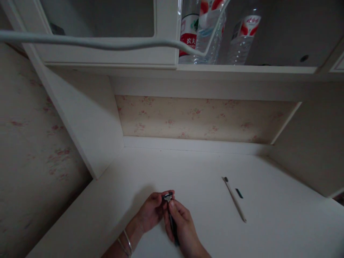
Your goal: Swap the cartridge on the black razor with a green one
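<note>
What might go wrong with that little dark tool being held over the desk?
Two things, perhaps. The left grip is right up at the head of what looks like a razor, so if the right grip slipped on the dark handle, skin might get nicked. Also, the pale stick and small dark strip lie loose on the desk, so a bump could shift them.
</note>
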`<state>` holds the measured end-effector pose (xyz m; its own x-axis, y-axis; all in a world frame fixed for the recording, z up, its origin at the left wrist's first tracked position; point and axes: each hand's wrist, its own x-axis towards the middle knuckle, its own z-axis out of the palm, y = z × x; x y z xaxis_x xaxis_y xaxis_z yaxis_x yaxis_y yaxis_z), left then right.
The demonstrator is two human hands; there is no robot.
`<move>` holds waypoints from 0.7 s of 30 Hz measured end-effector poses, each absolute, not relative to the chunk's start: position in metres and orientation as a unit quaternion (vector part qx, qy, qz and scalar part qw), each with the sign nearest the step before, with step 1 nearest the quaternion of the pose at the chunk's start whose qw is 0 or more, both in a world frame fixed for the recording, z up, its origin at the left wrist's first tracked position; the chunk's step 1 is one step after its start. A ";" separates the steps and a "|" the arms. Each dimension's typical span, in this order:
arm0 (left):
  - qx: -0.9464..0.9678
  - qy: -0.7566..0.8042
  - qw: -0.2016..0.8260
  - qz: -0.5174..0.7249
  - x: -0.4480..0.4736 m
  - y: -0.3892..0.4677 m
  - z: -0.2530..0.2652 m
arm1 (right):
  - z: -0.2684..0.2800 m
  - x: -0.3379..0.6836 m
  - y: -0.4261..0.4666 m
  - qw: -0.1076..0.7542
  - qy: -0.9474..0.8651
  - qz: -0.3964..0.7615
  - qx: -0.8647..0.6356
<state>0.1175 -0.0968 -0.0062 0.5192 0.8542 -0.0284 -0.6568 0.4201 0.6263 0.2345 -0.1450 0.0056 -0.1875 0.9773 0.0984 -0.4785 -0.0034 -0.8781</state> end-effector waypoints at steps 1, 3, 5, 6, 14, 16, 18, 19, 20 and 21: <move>0.285 0.178 0.823 0.458 0.118 -0.097 -0.006 | 0.006 0.235 -0.145 0.565 -0.425 0.642 -0.296; 0.294 0.185 0.817 0.461 0.117 -0.097 -0.008 | 0.007 0.236 -0.146 0.561 -0.424 0.646 -0.296; 0.303 0.191 0.808 0.469 0.116 -0.096 -0.010 | 0.008 0.237 -0.146 0.557 -0.416 0.656 -0.293; 0.306 0.193 0.804 0.473 0.115 -0.095 -0.011 | 0.008 0.237 -0.146 0.556 -0.411 0.661 -0.290; 0.360 0.212 0.792 0.445 0.106 -0.090 -0.014 | 0.005 0.242 -0.147 0.521 -0.394 0.707 -0.270; 0.382 0.205 0.785 0.442 0.104 -0.090 -0.010 | 0.004 0.244 -0.147 0.517 -0.385 0.717 -0.267; 0.403 0.196 0.779 0.438 0.103 -0.090 -0.008 | 0.003 0.245 -0.146 0.512 -0.382 0.722 -0.266; 0.410 0.194 0.777 0.437 0.102 -0.090 -0.007 | 0.003 0.245 -0.146 0.509 -0.385 0.722 -0.268; 0.414 0.194 0.776 0.435 0.102 -0.090 -0.007 | 0.003 0.245 -0.146 0.506 -0.389 0.720 -0.272; 0.415 0.195 0.775 0.434 0.102 -0.090 -0.008 | 0.003 0.245 -0.146 0.503 -0.397 0.716 -0.279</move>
<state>0.1024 -0.0900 -0.0076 0.5465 0.8355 0.0576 -0.5113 0.2784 0.8130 0.2453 -0.1459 0.0031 -0.3393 0.9407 0.0004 -0.4980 -0.1793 -0.8485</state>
